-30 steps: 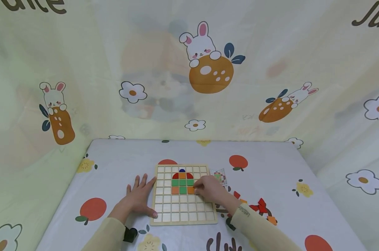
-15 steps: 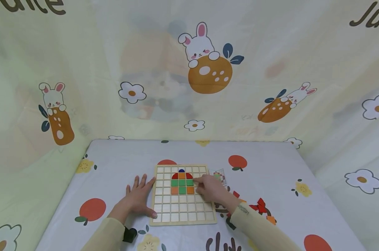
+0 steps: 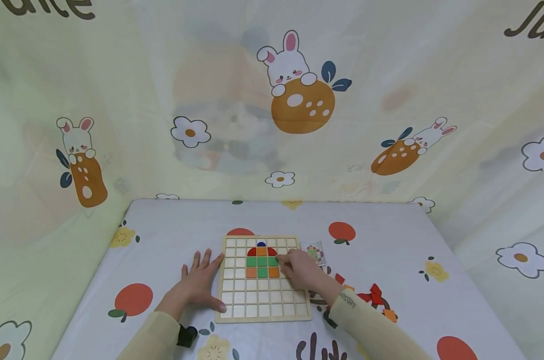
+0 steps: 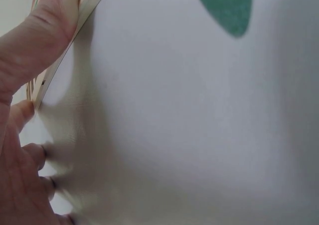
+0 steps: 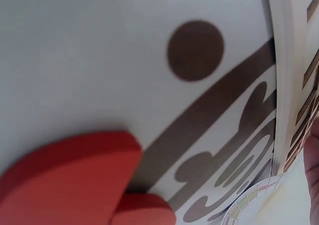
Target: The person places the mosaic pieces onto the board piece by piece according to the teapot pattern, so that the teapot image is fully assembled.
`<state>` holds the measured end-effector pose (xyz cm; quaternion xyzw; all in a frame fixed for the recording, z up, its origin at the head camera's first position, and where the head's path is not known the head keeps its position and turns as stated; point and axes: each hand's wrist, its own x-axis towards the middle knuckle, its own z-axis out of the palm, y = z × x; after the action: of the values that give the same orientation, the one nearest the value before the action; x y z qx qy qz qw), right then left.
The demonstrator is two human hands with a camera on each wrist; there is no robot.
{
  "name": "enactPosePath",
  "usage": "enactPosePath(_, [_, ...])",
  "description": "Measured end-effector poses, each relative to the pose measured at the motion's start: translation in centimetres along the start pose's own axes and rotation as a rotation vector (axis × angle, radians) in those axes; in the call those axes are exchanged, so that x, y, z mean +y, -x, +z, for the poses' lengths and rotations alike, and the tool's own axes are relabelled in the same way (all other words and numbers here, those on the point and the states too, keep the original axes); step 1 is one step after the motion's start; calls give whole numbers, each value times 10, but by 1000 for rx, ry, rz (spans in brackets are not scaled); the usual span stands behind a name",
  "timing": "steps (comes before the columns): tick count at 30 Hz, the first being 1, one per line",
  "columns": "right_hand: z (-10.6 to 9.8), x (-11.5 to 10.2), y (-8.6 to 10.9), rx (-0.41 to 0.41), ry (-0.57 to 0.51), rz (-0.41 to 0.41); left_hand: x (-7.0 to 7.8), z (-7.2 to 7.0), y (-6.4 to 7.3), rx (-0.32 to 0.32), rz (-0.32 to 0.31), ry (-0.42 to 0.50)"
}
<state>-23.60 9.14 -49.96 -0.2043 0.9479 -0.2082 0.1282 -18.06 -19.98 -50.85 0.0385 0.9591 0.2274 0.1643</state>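
Note:
A wooden grid board (image 3: 263, 320) lies on the tablecloth. In its upper middle, coloured tiles form a block: a blue half-round tile (image 3: 261, 244) on top, red rounded tiles (image 3: 251, 252) flanking an orange square, then rows of green tiles (image 3: 262, 261) and orange ones. My left hand (image 3: 197, 282) spreads its fingers along the board's left edge, thumb at the lower left corner; the left wrist view shows thumb and index fingertip against the rim. Over the board's right side, my right hand (image 3: 301, 270) extends its index fingertip to the edge of the right red and green tiles.
A small pattern card (image 3: 314, 252) lies beside the board's upper right. Loose red tiles (image 3: 376, 295), orange tiles (image 3: 390, 315) and a dark green tile (image 3: 330, 320) are scattered right of the board. Red tiles (image 5: 75, 180) look close in the right wrist view. Printed cloth walls surround the table.
My right hand's fingertips have shifted slightly up the board, from the right orange square to the edge of the red and green tiles. My left hand has stayed in place.

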Motion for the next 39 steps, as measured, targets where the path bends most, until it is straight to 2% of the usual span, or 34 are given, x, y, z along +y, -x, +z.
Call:
enactPosePath(7, [-7, 7, 9, 14, -135, 85, 0, 0, 1, 0, 2, -1])
enactPosePath(15, [-23, 29, 32, 107, -173, 71, 2, -2, 1, -3, 0, 1])
enactPosePath(24, [-43, 64, 75, 165, -223, 123, 2, -1, 1, -11, -5, -2])
enactPosePath(33, [-59, 111, 119, 164, -188, 216, 3, -2, 1, -13, 9, -1])
enactPosePath(39, [-66, 137, 145, 157, -187, 290, 4, -3, 2, -16, -5, -2])
